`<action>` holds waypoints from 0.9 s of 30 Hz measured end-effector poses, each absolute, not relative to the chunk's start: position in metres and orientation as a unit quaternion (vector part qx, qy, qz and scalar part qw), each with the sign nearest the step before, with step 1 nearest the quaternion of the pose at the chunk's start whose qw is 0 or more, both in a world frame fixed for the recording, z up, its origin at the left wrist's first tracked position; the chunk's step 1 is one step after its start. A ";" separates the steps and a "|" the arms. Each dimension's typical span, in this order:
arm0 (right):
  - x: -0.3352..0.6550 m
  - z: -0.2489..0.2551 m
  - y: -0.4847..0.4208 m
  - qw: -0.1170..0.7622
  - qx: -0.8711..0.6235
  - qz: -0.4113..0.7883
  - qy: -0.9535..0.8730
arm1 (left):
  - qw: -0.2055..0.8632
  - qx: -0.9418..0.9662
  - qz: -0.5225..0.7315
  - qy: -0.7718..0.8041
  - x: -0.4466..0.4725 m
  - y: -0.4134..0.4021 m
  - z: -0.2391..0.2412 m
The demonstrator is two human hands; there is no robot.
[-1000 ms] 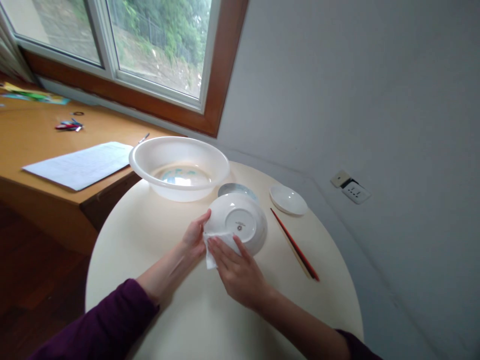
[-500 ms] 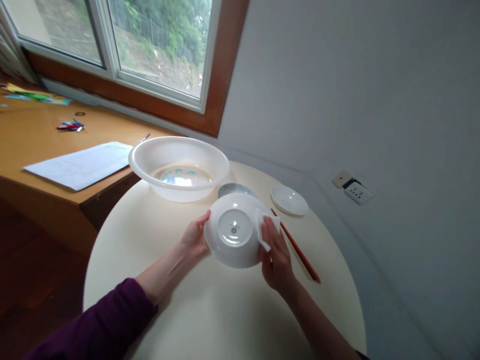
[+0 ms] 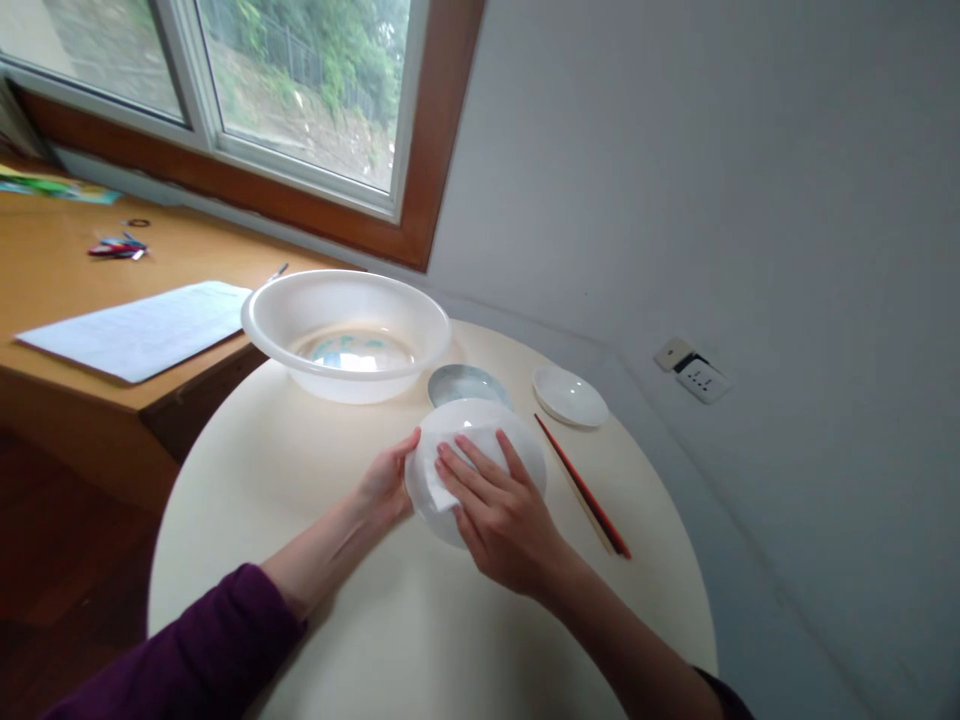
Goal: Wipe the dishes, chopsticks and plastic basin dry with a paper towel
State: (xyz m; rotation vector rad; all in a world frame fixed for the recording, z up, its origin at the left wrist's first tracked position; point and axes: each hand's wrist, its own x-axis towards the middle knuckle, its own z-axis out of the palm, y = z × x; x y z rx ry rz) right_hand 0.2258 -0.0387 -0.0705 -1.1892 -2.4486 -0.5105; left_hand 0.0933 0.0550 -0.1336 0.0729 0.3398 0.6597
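Note:
My left hand point(image 3: 390, 482) grips the left edge of a white bowl point(image 3: 531, 465), tilted so that its underside faces me above the table. With fingers spread, my right hand point(image 3: 495, 505) presses a folded white tissue point(image 3: 444, 490) flat against that underside and covers most of the foot ring. Just behind the bowl lies a grey-blue plate point(image 3: 466, 384), partly hidden by it. To the right of my right hand, red chopsticks point(image 3: 581, 480) and a paler pair lie side by side on the table.
A large translucent basin point(image 3: 345, 378) with water in it stands at the back left of the round cream table point(image 3: 247, 480). White dishes point(image 3: 570, 395) are stacked at the back right. A wooden desk with paper point(image 3: 142, 325) adjoins on the left. Wall sockets point(image 3: 701, 378) are at right.
My right hand has moved left with the tissue, from the bowl's right rim onto the middle of its underside. My left hand keeps its grip. The view has shifted slightly right.

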 end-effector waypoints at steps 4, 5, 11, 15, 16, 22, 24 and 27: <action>0.242 -0.072 -0.053 0.169 -0.370 -0.199 -0.892 | 0.928 0.061 0.318 0.182 0.092 0.056 -0.132; 0.248 -0.071 -0.055 0.170 -0.364 -0.206 -0.892 | 0.926 0.067 0.321 0.185 0.092 0.056 -0.132; 0.257 -0.063 -0.049 0.197 -0.451 -0.257 -0.832 | 0.928 0.061 0.319 0.182 0.096 0.054 -0.135; 0.234 -0.071 -0.039 0.208 -0.450 -0.224 -0.839 | 0.937 0.049 0.302 0.167 0.096 0.050 -0.135; 0.228 -0.073 -0.039 0.209 -0.431 -0.204 -0.854 | 0.937 0.052 0.301 0.171 0.095 0.050 -0.134; 0.230 -0.082 -0.056 0.283 -0.316 -0.100 -0.900 | 0.891 0.091 0.380 0.230 0.091 0.055 -0.125; 0.244 -0.082 -0.060 0.357 -0.332 -0.079 -0.869 | 0.881 0.080 0.392 0.252 0.091 0.055 -0.124; 0.266 -0.082 -0.058 0.496 -0.474 -0.042 -0.726 | 0.883 0.065 0.387 0.259 0.090 0.054 -0.121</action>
